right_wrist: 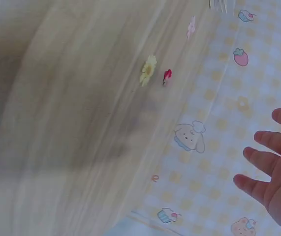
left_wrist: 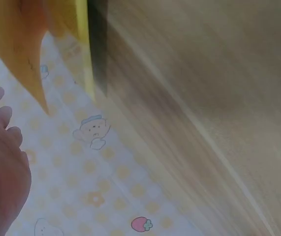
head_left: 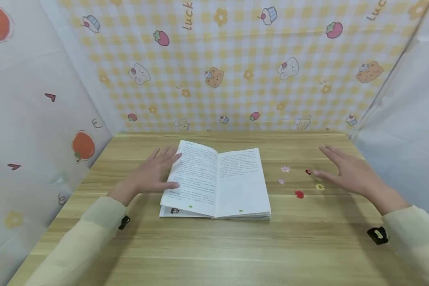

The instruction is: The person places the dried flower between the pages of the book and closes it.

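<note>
An open book [head_left: 241, 182] lies on the wooden table, with printed text on both pages. My left hand [head_left: 153, 172] is at its left edge, fingers spread; the thumb and fingertips overlap the left page [head_left: 194, 174], and whether they touch it I cannot tell. In the left wrist view, that hand [left_wrist: 5, 172] is beside the book's orange-yellow cover [left_wrist: 22, 46]. To the right, my right hand [head_left: 354, 174] hovers with fingers extended and holds nothing. Near its thumb are small flowers: a yellow one [head_left: 319, 187], a dark red one [head_left: 308, 171], a bright red one [head_left: 299, 194] and pink ones [head_left: 285, 169].
The wooden table [head_left: 207, 250] extends in front of the book. A checked yellow and white cloth [head_left: 236, 51] with cartoon prints hangs behind it. White cloth walls [head_left: 39, 99] stand at both sides. Dark straps [head_left: 377, 235] show at the wrists.
</note>
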`<action>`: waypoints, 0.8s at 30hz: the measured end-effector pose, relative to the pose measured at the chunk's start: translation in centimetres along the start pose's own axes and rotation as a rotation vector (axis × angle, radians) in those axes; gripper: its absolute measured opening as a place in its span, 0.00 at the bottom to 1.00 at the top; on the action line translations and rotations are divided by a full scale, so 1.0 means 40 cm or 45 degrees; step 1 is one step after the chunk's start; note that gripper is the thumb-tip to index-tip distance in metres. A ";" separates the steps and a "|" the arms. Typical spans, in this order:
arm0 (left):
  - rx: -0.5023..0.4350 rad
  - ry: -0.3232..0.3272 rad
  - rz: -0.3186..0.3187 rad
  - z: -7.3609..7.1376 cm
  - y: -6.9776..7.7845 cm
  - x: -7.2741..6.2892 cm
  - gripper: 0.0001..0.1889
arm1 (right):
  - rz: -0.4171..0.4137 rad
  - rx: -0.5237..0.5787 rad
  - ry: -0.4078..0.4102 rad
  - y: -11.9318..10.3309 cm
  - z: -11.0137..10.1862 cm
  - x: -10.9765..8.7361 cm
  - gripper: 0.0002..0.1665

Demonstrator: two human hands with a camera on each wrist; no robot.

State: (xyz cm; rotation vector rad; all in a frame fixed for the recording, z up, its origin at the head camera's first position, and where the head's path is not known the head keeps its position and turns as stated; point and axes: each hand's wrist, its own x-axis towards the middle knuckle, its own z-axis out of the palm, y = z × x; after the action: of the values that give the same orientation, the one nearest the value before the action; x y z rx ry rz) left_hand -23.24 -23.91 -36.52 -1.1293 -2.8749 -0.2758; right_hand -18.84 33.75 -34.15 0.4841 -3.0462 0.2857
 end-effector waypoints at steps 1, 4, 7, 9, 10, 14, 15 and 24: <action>0.017 -0.018 0.010 0.004 0.002 -0.002 0.52 | -0.001 0.021 0.010 0.000 0.002 -0.006 0.54; 0.051 -0.064 0.020 0.016 0.008 -0.009 0.53 | -0.007 0.115 0.045 -0.001 0.014 -0.021 0.50; 0.071 -0.098 0.020 0.027 0.011 -0.017 0.54 | -0.020 0.248 0.090 -0.002 0.038 -0.034 0.45; 0.081 -0.114 0.020 0.034 0.012 -0.021 0.55 | -0.028 0.338 0.122 -0.004 0.057 -0.041 0.41; 0.083 -0.123 0.019 0.038 0.011 -0.022 0.56 | -0.027 0.384 0.124 -0.005 0.066 -0.044 0.40; 0.078 -0.158 0.017 0.054 0.009 -0.027 0.58 | -0.010 0.505 0.103 -0.012 0.102 -0.052 0.36; 0.073 -0.162 0.019 0.058 0.009 -0.029 0.58 | -0.003 0.518 0.098 -0.014 0.110 -0.054 0.35; 0.048 -0.259 0.005 0.087 0.014 -0.038 0.62 | 0.066 0.802 0.039 -0.023 0.177 -0.065 0.29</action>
State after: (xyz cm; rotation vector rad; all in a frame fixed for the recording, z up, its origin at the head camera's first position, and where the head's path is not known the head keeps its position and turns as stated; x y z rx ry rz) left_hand -21.65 -23.92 -40.01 -1.2238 -3.0366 -0.1113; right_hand -16.20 32.35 -41.13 0.4082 -2.8846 1.2535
